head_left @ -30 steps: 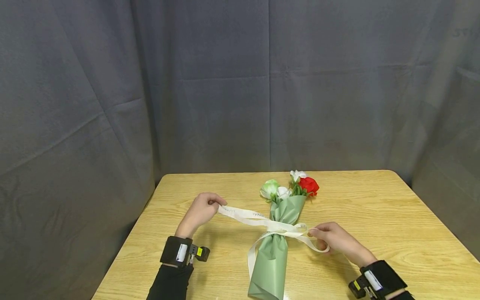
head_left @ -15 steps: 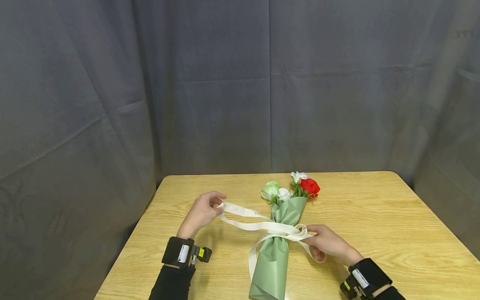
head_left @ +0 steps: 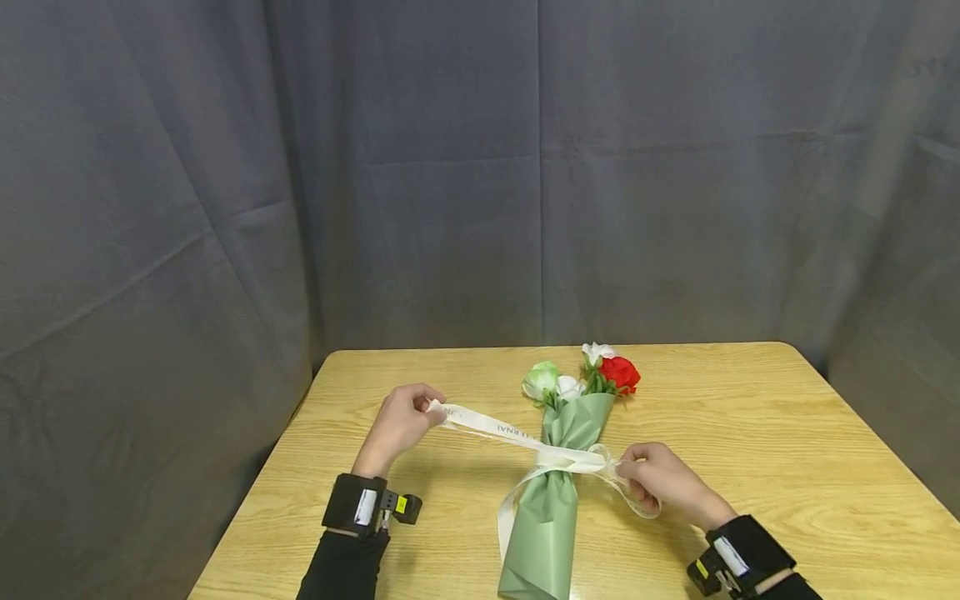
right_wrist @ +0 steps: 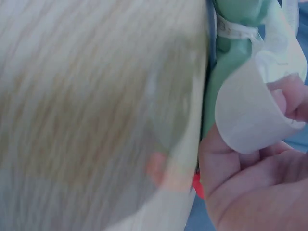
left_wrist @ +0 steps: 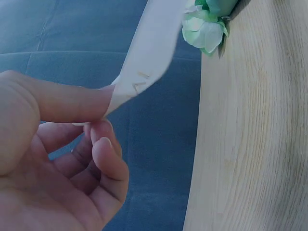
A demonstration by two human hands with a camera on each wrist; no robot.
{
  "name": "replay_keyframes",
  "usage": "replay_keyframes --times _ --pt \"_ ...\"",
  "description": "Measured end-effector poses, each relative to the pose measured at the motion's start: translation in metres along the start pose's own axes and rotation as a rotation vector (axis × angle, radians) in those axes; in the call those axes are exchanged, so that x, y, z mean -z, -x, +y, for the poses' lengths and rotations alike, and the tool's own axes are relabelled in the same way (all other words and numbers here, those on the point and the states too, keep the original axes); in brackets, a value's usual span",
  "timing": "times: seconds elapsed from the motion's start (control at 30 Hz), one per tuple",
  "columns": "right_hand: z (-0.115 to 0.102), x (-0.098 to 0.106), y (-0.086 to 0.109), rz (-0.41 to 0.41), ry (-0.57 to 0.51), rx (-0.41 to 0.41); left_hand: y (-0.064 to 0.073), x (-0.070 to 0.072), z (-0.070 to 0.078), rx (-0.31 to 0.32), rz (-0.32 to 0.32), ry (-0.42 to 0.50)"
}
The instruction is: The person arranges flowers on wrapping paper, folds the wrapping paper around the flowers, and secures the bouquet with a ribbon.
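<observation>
A bouquet in green wrapping paper [head_left: 542,533] lies on the table, its neck circled by a white printed ribbon [head_left: 480,423]. At its top show a red flower [head_left: 619,375], white flowers and a pale green one [head_left: 541,380]. My left hand [head_left: 401,425], left of the bouquet, pinches one ribbon length between thumb and fingers and holds it taut. My right hand [head_left: 663,483], close to the right of the knot, pinches a ribbon loop [right_wrist: 250,110], which curves over its fingers in the right wrist view. Another ribbon tail [head_left: 506,521] hangs along the wrapping's left side.
The wooden table [head_left: 787,433] extends around the bouquet on both sides. Grey curtains [head_left: 420,183] enclose it at the back and sides. Each wrist wears a black band with a small camera [head_left: 406,508].
My left hand shifts slightly left and the ribbon from it tightens into a nearly straight band. My right hand moves in toward the knot, then back out a little to the right.
</observation>
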State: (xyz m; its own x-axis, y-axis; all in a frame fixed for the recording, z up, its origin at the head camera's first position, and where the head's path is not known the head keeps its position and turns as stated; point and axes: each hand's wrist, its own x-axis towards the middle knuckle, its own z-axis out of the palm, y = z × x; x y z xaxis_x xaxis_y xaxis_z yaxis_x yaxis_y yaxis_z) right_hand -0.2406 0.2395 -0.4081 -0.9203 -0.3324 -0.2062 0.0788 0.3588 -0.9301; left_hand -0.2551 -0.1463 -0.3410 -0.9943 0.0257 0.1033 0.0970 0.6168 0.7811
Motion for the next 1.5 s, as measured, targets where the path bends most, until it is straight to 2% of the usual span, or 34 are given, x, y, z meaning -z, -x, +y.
replay_keyframes --times 0.17,0.33,0.43,0.57,0.7,0.8,0.97,1.07,1.2,1.33,1.5 --pt "-0.002 0.008 0.005 0.005 -0.015 -0.028 -0.002 -0.002 -0.002 0.026 -0.006 0.039" --pt "-0.001 0.006 0.006 0.048 -0.042 -0.056 -0.004 -0.01 -0.003 0.062 -0.03 0.209" --pt "0.0 0.004 0.006 0.08 -0.068 -0.074 -0.006 -0.015 -0.002 0.056 -0.029 0.313" --pt "0.0 0.005 0.006 0.08 -0.148 -0.067 -0.009 -0.02 0.0 0.044 -0.023 0.416" --pt "-0.001 0.009 0.006 0.065 -0.214 -0.051 -0.011 -0.021 0.001 0.043 -0.04 0.48" --pt "-0.003 0.012 0.006 0.077 -0.222 -0.049 -0.011 -0.02 0.001 0.028 -0.066 0.434" --pt "-0.006 0.013 0.008 0.131 -0.198 -0.061 -0.009 -0.018 0.001 -0.031 -0.113 0.236" --pt "-0.007 0.012 0.009 0.146 -0.181 -0.064 -0.009 -0.019 0.003 -0.075 -0.139 0.147" --pt "-0.007 0.011 0.011 0.14 -0.194 -0.063 -0.008 -0.024 0.007 -0.123 -0.1 0.057" --pt "-0.004 0.01 0.011 0.139 -0.203 -0.068 -0.006 -0.025 0.008 -0.141 -0.041 0.013" --pt "-0.003 0.009 0.012 0.141 -0.19 -0.067 -0.006 -0.026 0.007 -0.114 -0.056 0.037"
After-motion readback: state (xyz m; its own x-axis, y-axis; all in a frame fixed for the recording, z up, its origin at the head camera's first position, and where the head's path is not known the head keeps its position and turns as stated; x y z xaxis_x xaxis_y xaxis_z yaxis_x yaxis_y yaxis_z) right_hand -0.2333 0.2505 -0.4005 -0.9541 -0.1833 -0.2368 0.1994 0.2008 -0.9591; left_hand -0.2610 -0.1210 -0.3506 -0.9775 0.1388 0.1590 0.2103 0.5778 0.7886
